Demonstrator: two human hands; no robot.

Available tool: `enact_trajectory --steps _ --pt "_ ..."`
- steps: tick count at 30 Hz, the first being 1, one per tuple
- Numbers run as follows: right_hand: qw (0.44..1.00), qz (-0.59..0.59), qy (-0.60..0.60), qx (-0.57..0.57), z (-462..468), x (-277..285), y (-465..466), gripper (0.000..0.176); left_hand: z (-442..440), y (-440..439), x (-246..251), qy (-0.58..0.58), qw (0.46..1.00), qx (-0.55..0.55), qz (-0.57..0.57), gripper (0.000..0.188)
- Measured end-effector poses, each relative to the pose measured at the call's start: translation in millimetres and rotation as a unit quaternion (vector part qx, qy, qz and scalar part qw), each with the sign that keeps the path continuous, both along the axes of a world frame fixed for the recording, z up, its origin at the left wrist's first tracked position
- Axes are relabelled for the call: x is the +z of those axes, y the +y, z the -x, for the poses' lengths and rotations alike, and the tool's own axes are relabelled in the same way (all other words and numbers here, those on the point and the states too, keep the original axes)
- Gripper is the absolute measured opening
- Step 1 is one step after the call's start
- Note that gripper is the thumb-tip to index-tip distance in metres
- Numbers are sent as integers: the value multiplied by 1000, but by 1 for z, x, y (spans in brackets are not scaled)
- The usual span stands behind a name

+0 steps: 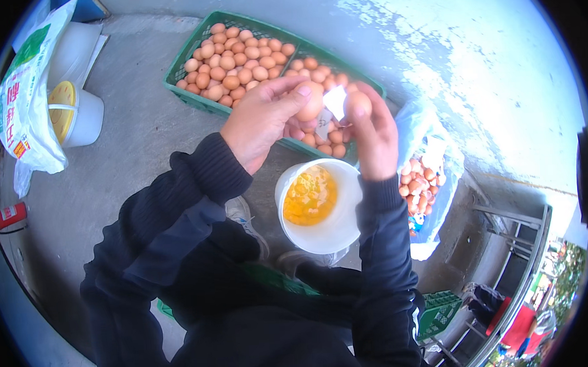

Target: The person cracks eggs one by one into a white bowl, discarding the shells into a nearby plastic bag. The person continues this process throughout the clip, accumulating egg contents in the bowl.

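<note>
My left hand (266,113) holds a brown egg (311,101) between thumb and fingers. Another brown egg (358,105) sits in my right hand (379,135), its thumb pressed on the shell. Both hands are raised over the right part of a green plastic crate (197,100) full of brown eggs (239,58). White paper slips (336,103) with writing show between the hands; I cannot tell whether they are held or lie on the eggs. Below the hands, a white plastic bucket (348,205) holds cracked raw eggs (310,195) with yellow yolks.
A clear plastic bag (443,221) with broken eggshells (418,187) stands right of the bucket. At left are a white bucket (88,118) with a yellow lid, a printed plastic sack (29,96) and a red fire extinguisher (10,216). Another green crate (438,315) is at lower right.
</note>
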State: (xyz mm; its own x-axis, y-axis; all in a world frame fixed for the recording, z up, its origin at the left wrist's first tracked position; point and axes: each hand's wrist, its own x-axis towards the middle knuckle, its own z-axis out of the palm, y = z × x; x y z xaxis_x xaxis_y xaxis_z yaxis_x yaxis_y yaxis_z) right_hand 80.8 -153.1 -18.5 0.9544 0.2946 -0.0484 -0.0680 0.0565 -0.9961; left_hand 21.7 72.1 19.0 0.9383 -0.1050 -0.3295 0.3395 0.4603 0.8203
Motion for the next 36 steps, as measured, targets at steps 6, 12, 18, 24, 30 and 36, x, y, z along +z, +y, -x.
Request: enact_trajectory --steps 6,12,18,24,30,36 --pt "843 293 -442 -93 64 41 -1 52 17 -39 3 11 993 -80 89 45" --pt "997 -19 20 -75 82 56 -59 39 22 -52 2 41 986 -156 38 43" --pt "975 -1 220 -17 119 52 -97 35 38 -82 -10 -123 941 -290 -128 50" --pt "983 26 179 18 139 31 -101 42 48 -94 -14 -212 872 -291 -333 48" --pt "987 91 128 -19 147 -1 -99 38 57 -108 -24 -278 799 -269 -461 43" --pt "979 192 34 -59 150 -14 -100 37 61 -122 -31 -294 783 -245 -490 40"
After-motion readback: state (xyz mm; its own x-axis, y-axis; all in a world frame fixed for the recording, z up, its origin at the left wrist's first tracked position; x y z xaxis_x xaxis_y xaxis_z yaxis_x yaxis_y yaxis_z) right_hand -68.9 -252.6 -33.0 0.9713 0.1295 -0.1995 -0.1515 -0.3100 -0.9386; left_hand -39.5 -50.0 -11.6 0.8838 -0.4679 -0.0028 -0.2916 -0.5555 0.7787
